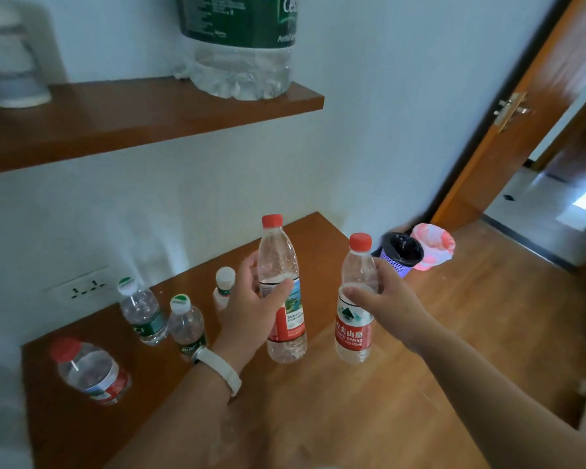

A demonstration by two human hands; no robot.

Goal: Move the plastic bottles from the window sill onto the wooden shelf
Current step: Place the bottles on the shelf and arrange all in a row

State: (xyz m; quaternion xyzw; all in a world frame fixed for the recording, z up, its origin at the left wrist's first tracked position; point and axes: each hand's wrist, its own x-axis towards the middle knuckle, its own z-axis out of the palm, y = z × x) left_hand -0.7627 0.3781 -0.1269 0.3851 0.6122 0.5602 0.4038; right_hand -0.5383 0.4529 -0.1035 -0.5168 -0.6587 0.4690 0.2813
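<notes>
- The left hand point(251, 309), a white band point(219, 368) on its wrist, has its fingers wrapped round a tall clear plastic bottle with a red cap and red label point(281, 292), held upright.
- The right hand point(383, 296) grips a second clear red-capped bottle with a red label point(356, 306) round its shoulder, also upright.
- Both bottles are held in the air, at the front edge of the lower brown wooden surface point(82, 418).
- On that surface stand two small green-labelled bottles point(142, 313) point(186, 326), a white-capped small bottle point(224, 286) and a squat red-capped bottle point(88, 370).
- On the upper wooden shelf point(115, 120) sits a large green-labelled water jug point(241, 45).
</notes>
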